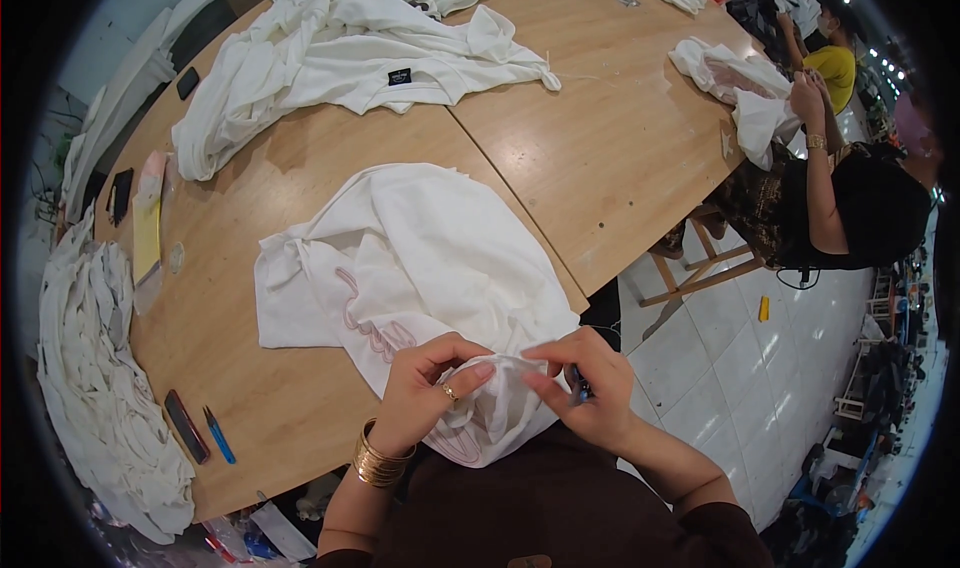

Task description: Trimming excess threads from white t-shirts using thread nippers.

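Both hands, left hand (425, 388) and right hand (580, 388), are pinching a fold of the white cotton garment with pink lettering (420, 268) lying at the wooden table's (560, 148) near edge; the small blue-handled tool (579, 386) tucked in the right palm is risking a nick in taut cloth.

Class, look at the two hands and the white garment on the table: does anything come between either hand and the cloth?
Nothing visible does. The left hand and right hand both already pinch a fold of the white garment directly.
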`<state>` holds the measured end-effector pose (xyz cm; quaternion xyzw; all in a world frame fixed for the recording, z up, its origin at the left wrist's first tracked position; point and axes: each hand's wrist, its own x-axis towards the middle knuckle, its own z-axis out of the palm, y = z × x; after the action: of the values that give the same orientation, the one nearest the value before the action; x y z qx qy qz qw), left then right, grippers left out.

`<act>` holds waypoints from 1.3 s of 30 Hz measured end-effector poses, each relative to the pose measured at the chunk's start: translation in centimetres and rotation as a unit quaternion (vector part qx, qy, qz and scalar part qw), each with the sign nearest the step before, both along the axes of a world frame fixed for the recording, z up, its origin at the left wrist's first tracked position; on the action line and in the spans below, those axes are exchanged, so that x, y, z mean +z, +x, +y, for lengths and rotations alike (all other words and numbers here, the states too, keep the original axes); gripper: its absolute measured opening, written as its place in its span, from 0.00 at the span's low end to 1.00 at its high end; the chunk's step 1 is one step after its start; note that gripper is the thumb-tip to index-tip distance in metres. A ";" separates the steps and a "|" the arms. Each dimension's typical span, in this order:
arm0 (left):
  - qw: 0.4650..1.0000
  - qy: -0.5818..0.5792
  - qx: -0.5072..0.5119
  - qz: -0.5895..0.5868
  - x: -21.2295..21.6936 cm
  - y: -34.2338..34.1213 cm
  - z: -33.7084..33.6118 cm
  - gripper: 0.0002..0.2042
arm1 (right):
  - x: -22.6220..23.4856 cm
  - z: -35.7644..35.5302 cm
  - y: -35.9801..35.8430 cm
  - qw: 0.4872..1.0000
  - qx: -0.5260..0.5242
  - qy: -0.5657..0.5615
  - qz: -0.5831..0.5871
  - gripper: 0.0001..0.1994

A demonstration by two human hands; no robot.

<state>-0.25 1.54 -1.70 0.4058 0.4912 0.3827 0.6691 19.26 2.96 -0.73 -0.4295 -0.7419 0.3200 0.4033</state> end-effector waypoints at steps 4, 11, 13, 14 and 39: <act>0.999 -0.035 0.037 -0.011 0.7 0.2 0.0 0.04 | 0.7 -0.3 -0.5 0.997 0.004 -0.075 0.014 0.12; 0.995 -0.060 0.064 -0.052 0.3 0.1 -0.1 0.05 | 0.2 -0.3 0.1 0.994 0.011 -0.051 -0.100 0.14; 0.993 -0.070 0.065 -0.064 0.4 0.1 0.0 0.05 | 0.0 -0.5 0.3 0.994 0.016 -0.039 -0.098 0.13; 0.993 -0.076 0.062 -0.071 0.5 0.1 0.0 0.05 | 0.0 -0.6 0.5 0.992 0.020 -0.046 -0.116 0.12; 0.998 -0.020 -0.004 -0.063 0.1 0.0 0.1 0.05 | -0.2 0.1 0.2 0.989 -0.010 -0.009 -0.144 0.11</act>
<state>-0.22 1.60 -1.60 0.3691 0.4538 0.3950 0.7084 19.47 3.03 -0.89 -0.4823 -0.7851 0.2570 0.2914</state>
